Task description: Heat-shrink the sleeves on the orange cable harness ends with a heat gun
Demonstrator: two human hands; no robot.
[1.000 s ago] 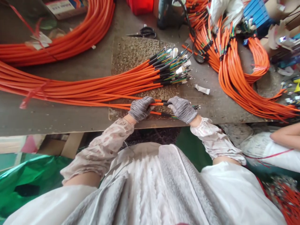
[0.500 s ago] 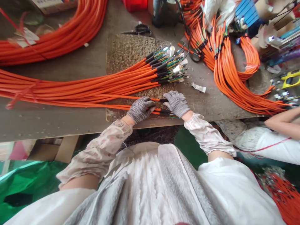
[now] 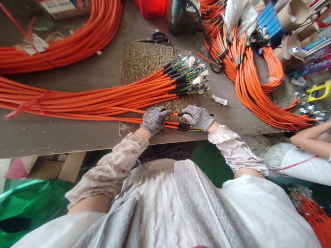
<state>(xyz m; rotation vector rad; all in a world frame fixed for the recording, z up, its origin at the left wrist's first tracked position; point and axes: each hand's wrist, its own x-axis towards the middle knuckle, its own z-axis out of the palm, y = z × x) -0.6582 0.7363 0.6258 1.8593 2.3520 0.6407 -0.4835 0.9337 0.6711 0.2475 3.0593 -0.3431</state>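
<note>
My left hand, in a grey knit glove, is closed around one orange cable just short of its black-sleeved end. My right hand, gloved alike, pinches the black sleeve of the same cable, and thin dark wire ends poke out beyond its fingers. Below both hands lie a couple more orange cables with black sleeves and loose coloured wires. Above them a thick bundle of orange cables fans out, its ends carrying black sleeves, coloured wires and white connectors.
Beneath the cable ends is a worn, speckled board. Black scissors and a dark power tool lie behind it. A coiled cable bundle sits back left, more bundles right. Another person's arm rests at the right edge.
My right hand has shifted slightly right along the black sleeve, and wire ends now show past it. My left hand keeps its hold on the cable. The whole view has shifted a little.
</note>
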